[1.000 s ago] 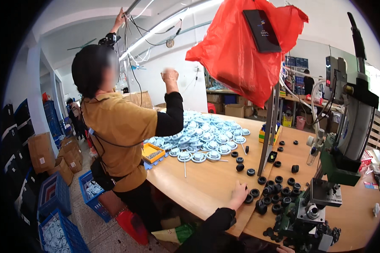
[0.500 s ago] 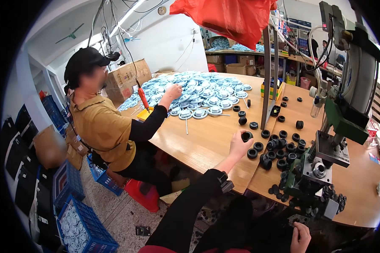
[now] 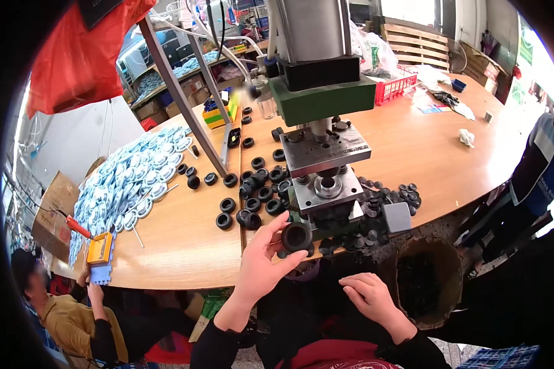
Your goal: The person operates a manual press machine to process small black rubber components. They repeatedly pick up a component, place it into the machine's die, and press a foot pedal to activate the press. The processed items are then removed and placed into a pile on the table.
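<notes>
My left hand (image 3: 259,265) grips a small black hollow wheel (image 3: 296,236) between thumb and fingers, its round opening facing me. It is held just in front of the press (image 3: 323,144), a green and steel machine with a metal die plate (image 3: 327,187) that has a round seat. My right hand (image 3: 374,300) hangs over my lap, below the table edge, fingers stretched out and nothing visible in it. Several similar black wheels (image 3: 265,194) lie loose on the table left of the press. Small black discs (image 3: 406,195) are heaped around its base.
A co-worker (image 3: 74,326) sits at the left beside a pile of light-blue round parts (image 3: 126,178). A metal post (image 3: 181,98) stands left of the press. A red basket (image 3: 395,87) is behind it. An open sack (image 3: 428,280) sits below the table; another person (image 3: 538,163) is at the right.
My view has swung right toward the press. My left hand has brought the black wheel from above the table's left part to the front of the press. My right hand has risen over my lap.
</notes>
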